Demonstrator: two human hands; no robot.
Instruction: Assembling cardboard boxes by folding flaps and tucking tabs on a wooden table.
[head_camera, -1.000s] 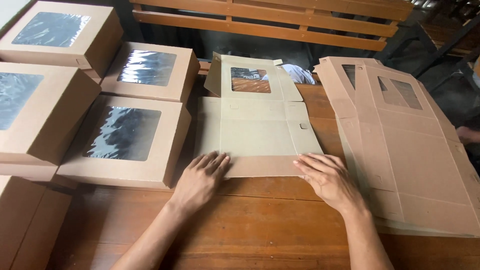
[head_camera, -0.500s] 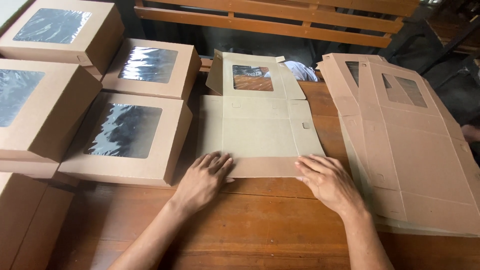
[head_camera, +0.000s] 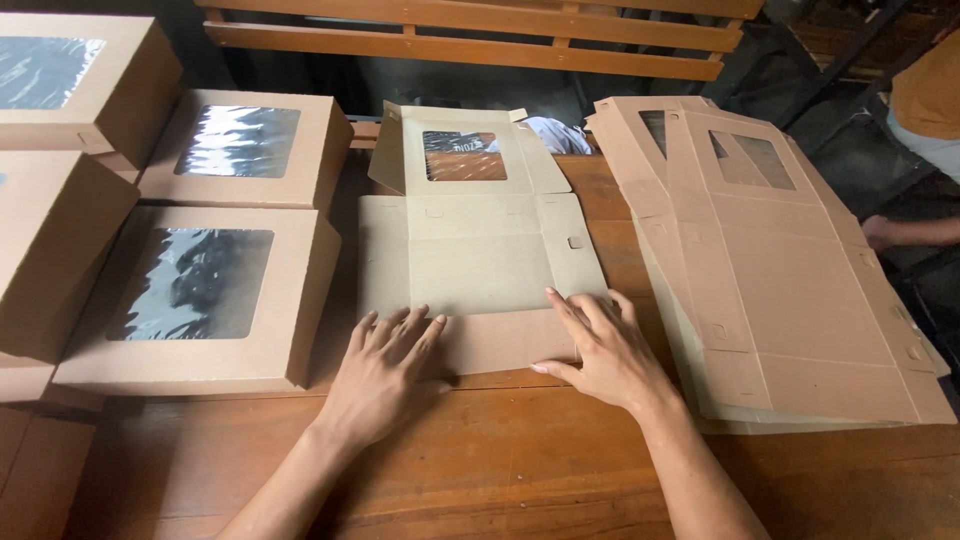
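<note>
Fingers (head_camera: 405, 330) of both hands spread flat, holding nothing, pressing the unfolded box blank (head_camera: 475, 265) at mid-surface (head_camera: 480, 470); windowed boxes (head_camera: 215, 300) closed, contents hidden, leftward.

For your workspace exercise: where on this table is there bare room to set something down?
Bare wood shows on the table along the near edge, around both forearms. A narrow strip lies between the flat box and the stack of flat cardboard. The left is crowded with folded window boxes.

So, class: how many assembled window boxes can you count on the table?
4: far-left box, back box, left-edge box, front box by the left hand. More brown cardboard at bottom left may be others.
</note>
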